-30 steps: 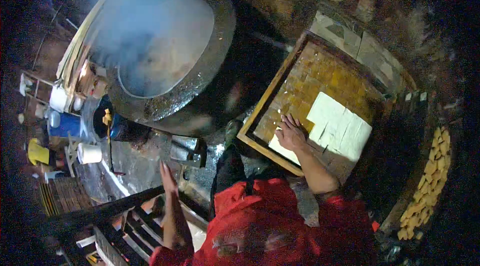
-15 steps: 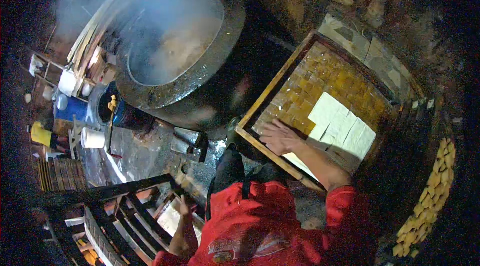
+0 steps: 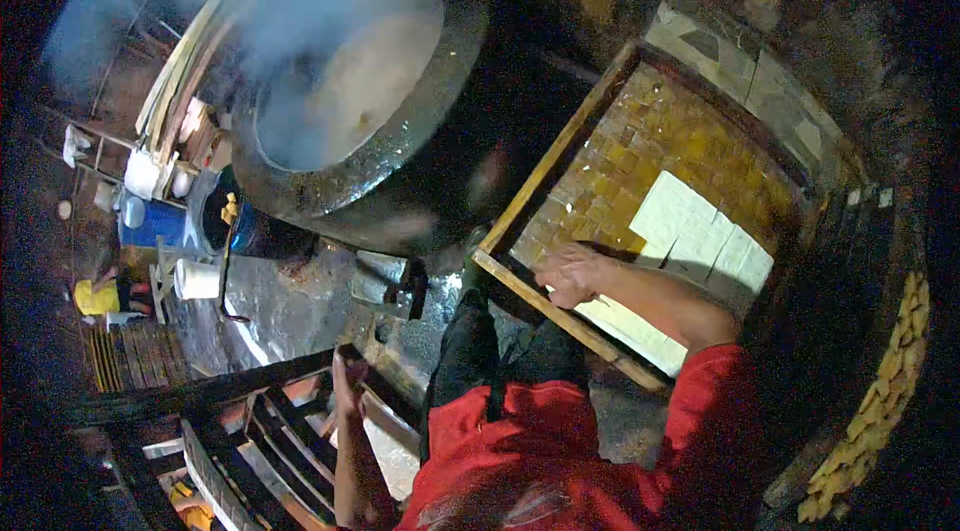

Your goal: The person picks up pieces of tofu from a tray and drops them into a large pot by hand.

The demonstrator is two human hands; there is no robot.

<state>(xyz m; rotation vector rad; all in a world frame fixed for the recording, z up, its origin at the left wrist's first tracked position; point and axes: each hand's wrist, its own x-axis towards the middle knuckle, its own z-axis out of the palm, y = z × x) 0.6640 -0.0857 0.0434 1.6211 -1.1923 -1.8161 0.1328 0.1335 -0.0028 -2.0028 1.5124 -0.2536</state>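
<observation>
over the woven tray, right hand

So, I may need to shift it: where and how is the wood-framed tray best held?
I'd grip the wood-framed tray by its near rim, coming from the wearer's side: that straight wooden bar faces them, while a ledge runs along the far side and white pieces lie inside.

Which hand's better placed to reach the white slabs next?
Likely the right hand: it's over the tray, close beside the white slabs. The left hand is outside the tray, near the slats.
</observation>
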